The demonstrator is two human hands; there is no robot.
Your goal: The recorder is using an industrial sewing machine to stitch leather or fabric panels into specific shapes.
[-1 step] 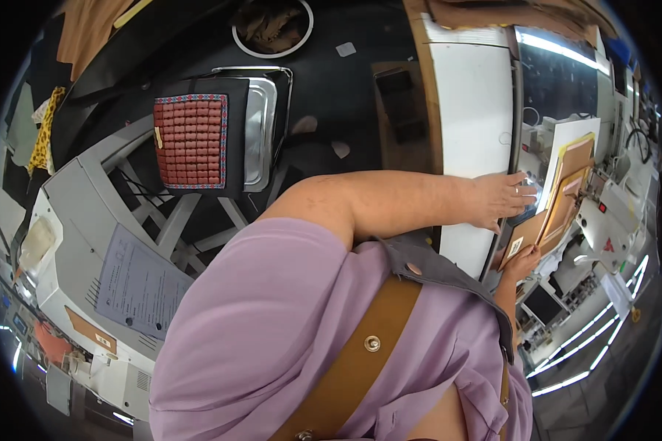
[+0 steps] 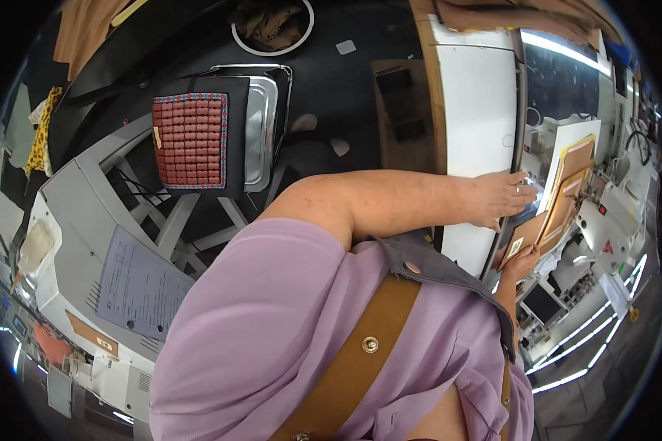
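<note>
My left hand (image 2: 499, 198), a ring on one finger, reaches across the white tabletop (image 2: 478, 110) to its right edge. Its fingers are stretched out and apart, beside a shiny clear surface (image 2: 531, 192) that they may touch. Just below it, my right hand (image 2: 521, 262) grips the lower edge of a brown card (image 2: 521, 239) with a small white label. Thumb and fingers close on that edge. More brown boards with yellow edges (image 2: 568, 192) stand tilted right behind the card, next to a white panel (image 2: 566, 136).
A stool with a red beaded cushion (image 2: 191, 140) stands at upper left, near a round bin (image 2: 272, 51). A grey machine cabinet (image 2: 81, 213) carries a printed sheet (image 2: 140, 283). White machines (image 2: 607, 220) and a dark screen (image 2: 543, 303) stand at right.
</note>
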